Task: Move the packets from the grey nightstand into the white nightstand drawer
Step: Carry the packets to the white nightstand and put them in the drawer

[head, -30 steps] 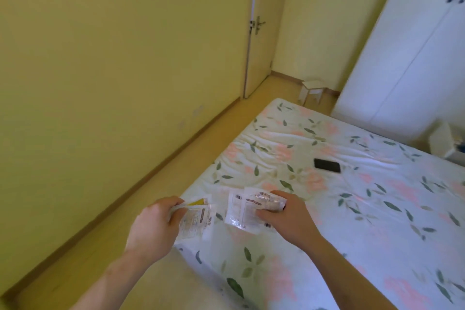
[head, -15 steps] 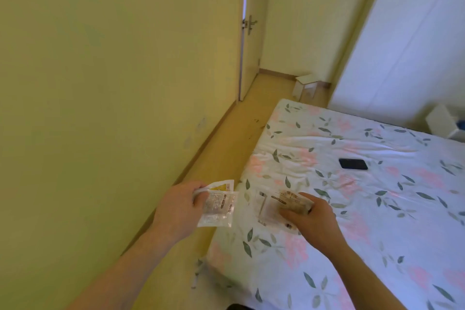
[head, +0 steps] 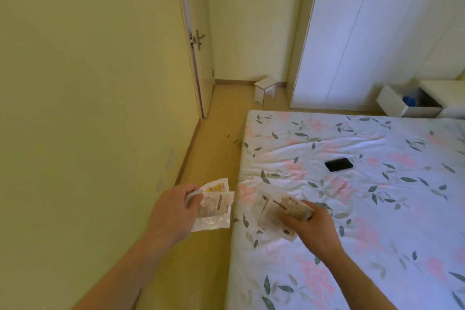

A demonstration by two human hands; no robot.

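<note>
Containers: the white nightstand (head: 442, 94) stands at the far right, beyond the bed, with its drawer (head: 400, 104) pulled open. A blue object (head: 408, 101) lies inside the drawer; other contents cannot be made out.

Packets: two lots, both in hand. The left hand (head: 173, 214) grips a small stack of clear packets (head: 214, 206), one with a yellow corner, its fingers curled round their near edge; this lot hangs over the floor just beside the bed's edge. The right hand (head: 314, 228) holds a second bundle of packets (head: 274, 211) above the near corner of the bed, fingers curled on top; whether the bundle touches the sheet cannot be told.

Bed (head: 364, 221): white sheet with pink flowers and green leaves. A black phone (head: 339, 164) lies flat on it, well apart from both hands.

Room: yellow walls, wood floor (head: 214, 148). A door (head: 201, 40) with a metal handle stands ajar on the left. A small white stool (head: 264, 88) sits near the far wall, beside a white two-door wardrobe (head: 364, 33).
</note>
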